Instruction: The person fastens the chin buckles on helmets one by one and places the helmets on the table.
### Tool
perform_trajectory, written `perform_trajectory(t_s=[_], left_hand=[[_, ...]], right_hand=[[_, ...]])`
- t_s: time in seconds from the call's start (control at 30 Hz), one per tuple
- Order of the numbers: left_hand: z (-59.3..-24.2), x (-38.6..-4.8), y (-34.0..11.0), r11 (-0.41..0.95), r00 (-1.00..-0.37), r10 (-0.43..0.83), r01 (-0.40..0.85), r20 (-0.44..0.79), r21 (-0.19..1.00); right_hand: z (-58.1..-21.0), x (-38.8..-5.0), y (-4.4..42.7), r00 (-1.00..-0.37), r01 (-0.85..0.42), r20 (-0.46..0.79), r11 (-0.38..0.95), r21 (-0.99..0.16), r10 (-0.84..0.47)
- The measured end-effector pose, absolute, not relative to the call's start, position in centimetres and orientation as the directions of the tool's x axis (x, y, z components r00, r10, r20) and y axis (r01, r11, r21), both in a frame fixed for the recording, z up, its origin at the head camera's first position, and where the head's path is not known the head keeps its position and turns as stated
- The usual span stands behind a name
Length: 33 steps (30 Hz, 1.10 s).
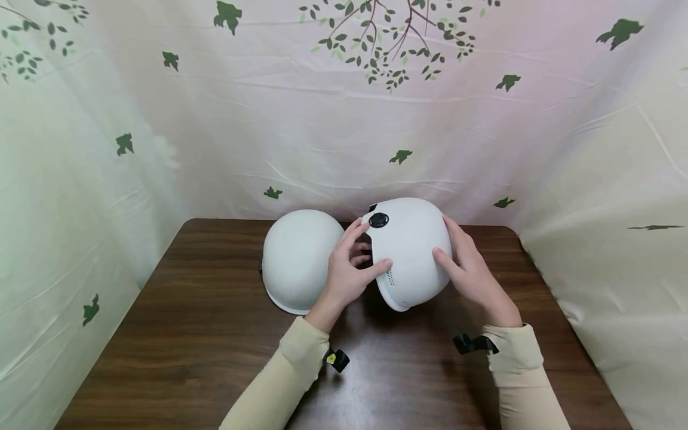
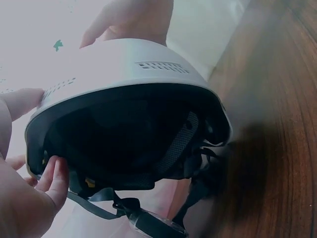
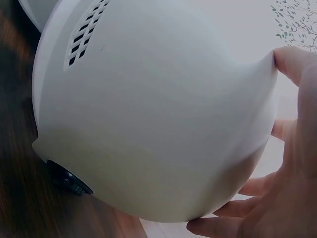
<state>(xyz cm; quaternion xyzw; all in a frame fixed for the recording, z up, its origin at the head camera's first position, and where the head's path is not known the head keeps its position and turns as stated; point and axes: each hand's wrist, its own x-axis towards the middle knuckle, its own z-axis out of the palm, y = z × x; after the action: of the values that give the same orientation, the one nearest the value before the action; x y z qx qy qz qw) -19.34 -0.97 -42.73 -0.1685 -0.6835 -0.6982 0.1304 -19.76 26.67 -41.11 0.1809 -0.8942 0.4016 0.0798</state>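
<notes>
Both hands hold a white helmet (image 1: pixel 414 251) tilted on its side above the table, its opening turned left. My left hand (image 1: pixel 349 269) grips the rim, thumb on the shell near the vent holes and fingers reaching inside. The left wrist view shows the dark lining of the helmet (image 2: pixel 124 62) and black straps (image 2: pixel 101 210) hanging from it. My right hand (image 3: pixel 277 163) spreads its fingers and thumb round the smooth shell. A round black part (image 3: pixel 67 178) sits near the edge. Just left of my left hand, a second white helmet (image 1: pixel 301 257) rests dome up on the table.
The brown wooden table (image 1: pixel 177 340) has its back edge against a pale curtain (image 1: pixel 322 119) printed with leaves and birds. Curtains also hang along the left and right sides. A black strap is on each wrist.
</notes>
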Motion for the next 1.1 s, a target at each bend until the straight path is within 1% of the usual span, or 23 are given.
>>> perform_trajectory(t_s=[0.23,0.33,0.53,0.7,0.97,1.1], left_hand=[[-42.3,-19.3,-1.2,0.023,-0.890,0.074,0.453,0.450,0.891],[-42.1,-19.3,-1.3,0.060,-0.882,0.084,0.469,0.463,0.881],[-41.8,-19.3,-1.1,0.125,-0.872,0.101,0.488,0.478,0.864],[-41.7,-19.2,-0.9,0.159,-0.864,0.125,0.503,0.488,0.850],[-41.7,-19.3,-0.7,0.187,-0.853,0.135,0.521,0.504,0.833],[-41.7,-19.3,-0.5,0.204,-0.852,0.143,0.523,0.503,0.828]], right_hand=[[-42.0,-19.8,26.6,-0.902,-0.429,0.317,0.539,-0.725,-0.293],[-42.2,-19.8,26.6,-0.892,-0.452,0.348,0.530,-0.718,-0.289],[-41.7,-19.6,26.3,-0.864,-0.493,0.442,0.592,-0.638,-0.243],[-40.9,-19.4,25.7,-0.841,-0.507,0.492,0.644,-0.573,-0.225],[-40.0,-19.5,24.9,-0.813,-0.539,0.526,0.665,-0.516,-0.251],[-39.6,-19.5,24.3,-0.781,-0.576,0.561,0.661,-0.480,-0.274]])
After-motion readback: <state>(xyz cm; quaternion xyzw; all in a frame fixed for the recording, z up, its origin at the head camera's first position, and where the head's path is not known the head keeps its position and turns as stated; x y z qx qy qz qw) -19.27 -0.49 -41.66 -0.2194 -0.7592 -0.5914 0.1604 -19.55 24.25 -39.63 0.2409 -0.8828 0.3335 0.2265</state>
